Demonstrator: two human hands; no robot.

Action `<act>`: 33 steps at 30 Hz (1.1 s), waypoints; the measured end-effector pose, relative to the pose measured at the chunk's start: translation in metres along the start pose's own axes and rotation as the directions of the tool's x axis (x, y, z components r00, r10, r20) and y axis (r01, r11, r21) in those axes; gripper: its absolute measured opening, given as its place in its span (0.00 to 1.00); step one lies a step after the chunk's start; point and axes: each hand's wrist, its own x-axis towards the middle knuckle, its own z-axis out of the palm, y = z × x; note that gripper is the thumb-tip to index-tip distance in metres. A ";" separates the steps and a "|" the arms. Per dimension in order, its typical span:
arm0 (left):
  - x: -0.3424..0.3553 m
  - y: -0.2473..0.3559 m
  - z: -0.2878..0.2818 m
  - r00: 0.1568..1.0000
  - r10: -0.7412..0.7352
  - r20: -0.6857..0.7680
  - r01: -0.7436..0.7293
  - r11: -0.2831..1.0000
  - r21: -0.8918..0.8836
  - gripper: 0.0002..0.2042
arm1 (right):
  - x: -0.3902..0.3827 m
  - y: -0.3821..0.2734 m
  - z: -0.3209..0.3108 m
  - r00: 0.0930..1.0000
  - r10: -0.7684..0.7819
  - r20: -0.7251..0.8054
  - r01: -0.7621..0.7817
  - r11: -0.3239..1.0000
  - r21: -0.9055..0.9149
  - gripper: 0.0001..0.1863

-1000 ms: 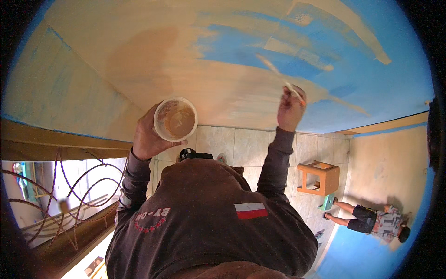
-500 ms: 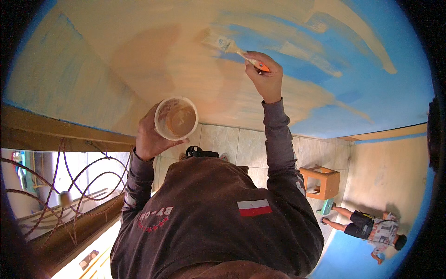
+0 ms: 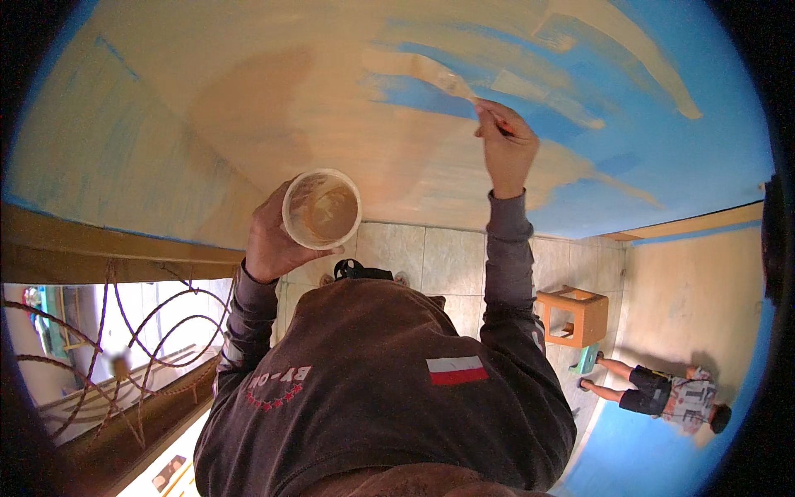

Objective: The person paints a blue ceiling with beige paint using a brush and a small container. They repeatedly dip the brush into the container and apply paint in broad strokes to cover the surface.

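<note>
Tub point(image 3: 322, 209) left, brush point(image 3: 452, 84) right, wall point(image 3: 364, 153) before both

1. I see the left hand point(image 3: 272, 240) ahead of the chest point(image 3: 373, 356), on its left, curled, thumb sticking out.
2. The right hand point(image 3: 508, 151) is farther from the chest, fingers pinched.
3. The right arm point(image 3: 508, 257) stretches long.

Pale lettering point(image 3: 291, 375) on dark sweatshirt point(image 3: 373, 348)

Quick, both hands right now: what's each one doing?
Left hand: closed around the side of a tub.
Right hand: closed, holding a brush against the wall.
</note>
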 end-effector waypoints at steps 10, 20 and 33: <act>0.011 0.006 0.001 0.995 0.067 0.067 -0.074 0.993 0.097 0.41 | -0.002 0.021 -0.121 0.967 0.033 -0.254 -0.113 0.945 -0.307 0.13; 0.002 0.001 0.000 0.999 0.020 0.030 -0.023 0.993 0.120 0.42 | -0.039 -0.001 -0.033 0.976 0.110 -0.187 -0.124 0.990 -0.066 0.14; -0.017 0.006 -0.008 0.996 -0.036 -0.085 0.047 0.989 0.137 0.42 | 0.006 0.011 0.061 0.999 0.023 0.042 -0.018 0.994 -0.112 0.11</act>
